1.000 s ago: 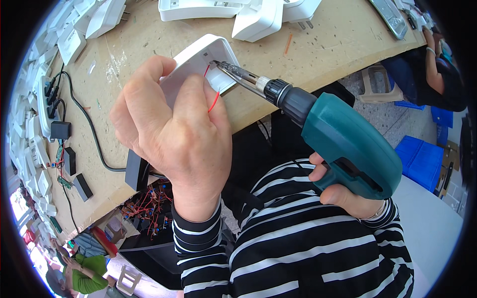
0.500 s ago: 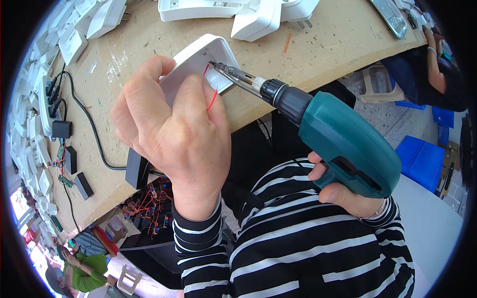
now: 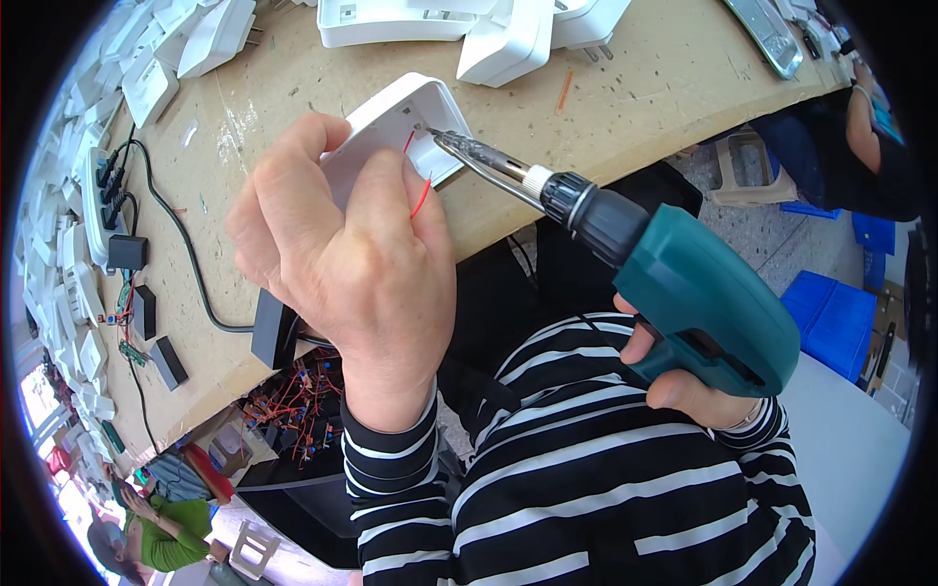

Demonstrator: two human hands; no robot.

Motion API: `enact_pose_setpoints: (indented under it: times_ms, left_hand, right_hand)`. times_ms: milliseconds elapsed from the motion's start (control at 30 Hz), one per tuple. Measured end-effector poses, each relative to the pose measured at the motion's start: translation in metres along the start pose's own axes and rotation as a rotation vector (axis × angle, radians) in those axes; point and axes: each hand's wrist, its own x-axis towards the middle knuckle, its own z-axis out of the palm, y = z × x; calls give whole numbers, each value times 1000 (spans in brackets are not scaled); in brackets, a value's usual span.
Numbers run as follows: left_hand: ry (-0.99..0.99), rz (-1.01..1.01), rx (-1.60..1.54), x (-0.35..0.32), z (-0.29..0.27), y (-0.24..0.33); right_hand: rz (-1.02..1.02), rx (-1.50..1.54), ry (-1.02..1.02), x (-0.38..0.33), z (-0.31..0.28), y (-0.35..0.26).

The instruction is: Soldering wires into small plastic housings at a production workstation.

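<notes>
little shifts since half a second back: your left hand (image 3: 342, 264) stays clamped over the white plastic housing (image 3: 396, 122) at the workbench (image 3: 625, 88) edge, pinning it steady while your right hand (image 3: 674, 376), wrapped around the teal power screwdriver (image 3: 703, 303), keeps its bit (image 3: 474, 154) angled into a corner beside the red wire (image 3: 422, 195).

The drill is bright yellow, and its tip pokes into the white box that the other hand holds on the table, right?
Not quite. The head view shows the drill is teal green with a black front, not yellow. The rest holds: the right hand grips it, its tip pokes into the white box, and the left hand holds that box on the table.
</notes>
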Motion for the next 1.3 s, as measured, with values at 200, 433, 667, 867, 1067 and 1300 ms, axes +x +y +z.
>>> enact_pose_setpoints:
  times_ms: [200, 433, 667, 867, 1067, 1300]
  left_hand:
    - [8, 3, -7, -1, 2, -1]
    - [-15, 9, 19, 0, -3, 1]
    - [-63, 15, -44, -5, -15, -5]
    - [20, -25, -276, -19, -22, -3]
    - [60, -60, -282, -40, -22, -6]
    - [120, -52, -468, -39, -3, 0]
  right_hand:
    - [46, 337, 147, -7, 2, -1]
    - [-125, 222, -46, -14, -5, 13]
    - [-117, 174, 17, -12, -7, 14]
    - [-109, 228, 56, -11, -7, 14]
    - [-72, 184, -12, -8, -12, 10]
    - [-61, 257, -12, -14, -11, 15]
